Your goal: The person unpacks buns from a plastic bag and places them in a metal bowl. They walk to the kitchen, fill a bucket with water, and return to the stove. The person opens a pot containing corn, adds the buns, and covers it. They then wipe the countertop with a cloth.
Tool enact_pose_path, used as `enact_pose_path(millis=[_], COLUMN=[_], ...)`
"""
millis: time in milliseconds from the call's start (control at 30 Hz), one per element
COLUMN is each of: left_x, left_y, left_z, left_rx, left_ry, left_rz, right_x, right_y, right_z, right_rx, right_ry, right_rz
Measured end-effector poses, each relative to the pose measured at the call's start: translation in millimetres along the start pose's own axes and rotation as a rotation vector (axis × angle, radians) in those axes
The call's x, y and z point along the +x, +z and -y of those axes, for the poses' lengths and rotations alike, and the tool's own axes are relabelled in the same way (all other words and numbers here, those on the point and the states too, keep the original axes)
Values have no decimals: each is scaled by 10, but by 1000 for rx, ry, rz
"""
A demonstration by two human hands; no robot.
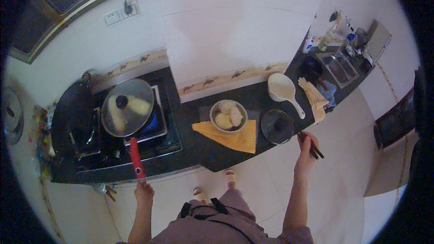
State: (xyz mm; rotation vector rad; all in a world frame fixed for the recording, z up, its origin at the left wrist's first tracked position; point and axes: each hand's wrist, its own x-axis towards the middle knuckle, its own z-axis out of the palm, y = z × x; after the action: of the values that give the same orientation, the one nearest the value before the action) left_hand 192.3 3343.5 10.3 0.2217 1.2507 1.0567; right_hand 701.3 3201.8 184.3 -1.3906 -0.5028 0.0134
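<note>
My left hand [144,190] grips the end of the red handle [136,157] of a pan on the hob. A domed glass lid with a black knob [127,107] covers that pan, and pale food shows through it. In my right hand [308,145] are dark chopsticks [316,151], beside a clear round bowl [277,127] at the counter's front edge; whether they touch is unclear. Between the hands, a bowl [229,116] of several pale, rounded pieces of food sits partly on a folded yellow cloth [242,139].
A large black wok [73,118] is on the left burner. A white ladle-shaped scoop [281,87] lies behind the clear bowl. Cream gloves [313,98], a dark pot [310,66] and a steel sink [337,67] follow to the right. A range hood [71,10] overhangs the upper left.
</note>
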Motion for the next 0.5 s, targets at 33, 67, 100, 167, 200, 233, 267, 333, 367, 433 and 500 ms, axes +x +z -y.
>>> enact_pose_path(millis=[33,67,100,167,200,233,267,333,367,433,500], left_x=[-25,-46,-167,-314,-322,-391,-476,-802,-827,-876,-874], left_y=[-75,-94,6,222,256,441,638,1165,1215,1192,1140], left_z=[177,352,479,825,985,1102,1223,1256,1325,1452,1577], left_rx=[41,76,89,90,85,80,141,256,300,381,382], left_ry=[-40,-78,-137,-270,-337,-402,-366,-280,-251,-184,-182], left_rz=[-34,-70,-71,-27,7,39,14,-58,-45,-47,-88], right_x=[218,463,692,1073,1265,1448,1667,1979,2088,2222,2236], right_y=[29,76,168,291,321,347,365,450,493,609,763], right_z=[-160,-324,-465,-747,-934,-1044,-1273,-1690,-1828,-2087,-2244], right_rx=[-186,-369,-419,-617,-729,-748,-874,-1019,-1052,-997,-817], right_ry=[-148,-298,-523,-507,-649,-507,-631,-724,-698,-692,-714], right_rz=[37,79,166,305,390,518,526,572,609,622,577])
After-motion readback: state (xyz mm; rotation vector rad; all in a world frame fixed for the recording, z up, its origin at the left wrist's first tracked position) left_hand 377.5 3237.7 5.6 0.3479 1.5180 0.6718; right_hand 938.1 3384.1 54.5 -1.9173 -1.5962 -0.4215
